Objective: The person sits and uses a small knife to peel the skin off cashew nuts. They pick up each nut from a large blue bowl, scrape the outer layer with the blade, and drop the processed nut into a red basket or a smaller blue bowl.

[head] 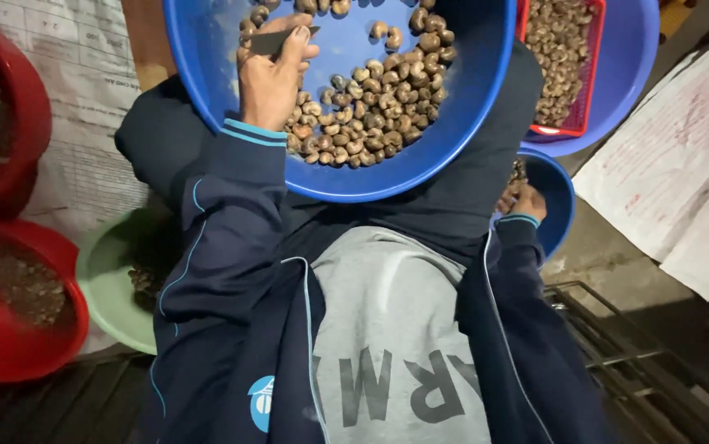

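Left hand [270, 70] clamped on a small knife [276, 41] over the big blue bowl [206, 99], right by the cashews [371, 111]. Right hand [523, 201] down in the smaller blue bowl [564, 197], grip hidden, can't tell.

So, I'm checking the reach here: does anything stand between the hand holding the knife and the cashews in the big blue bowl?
Nothing visible does. The left hand, gripping a small knife, is already inside the big blue bowl, right beside the cashew nuts, with only bare bowl surface between them.
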